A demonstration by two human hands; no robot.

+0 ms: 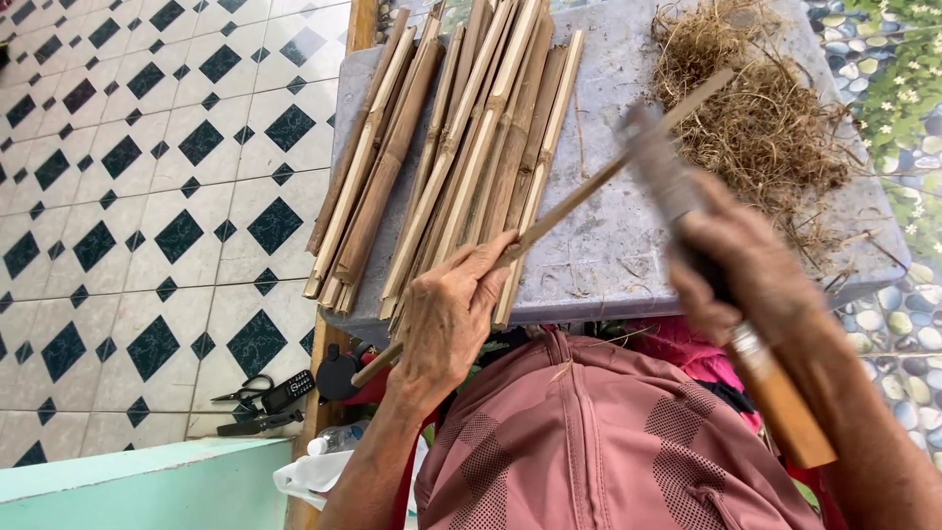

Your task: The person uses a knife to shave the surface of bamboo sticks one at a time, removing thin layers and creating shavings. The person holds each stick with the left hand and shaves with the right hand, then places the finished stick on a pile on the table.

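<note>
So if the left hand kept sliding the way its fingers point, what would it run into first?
The left hand holds a thin bamboo strip, fingers pointing up and right. Straight on, it would first meet the lower ends of the bamboo slats on the grey table, probably; depth is hard to judge here.

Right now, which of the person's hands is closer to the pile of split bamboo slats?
Left. The left hand touches the near ends of the bamboo slats while holding a thin strip; the right hand, gripping a knife, is off to their right.
</note>
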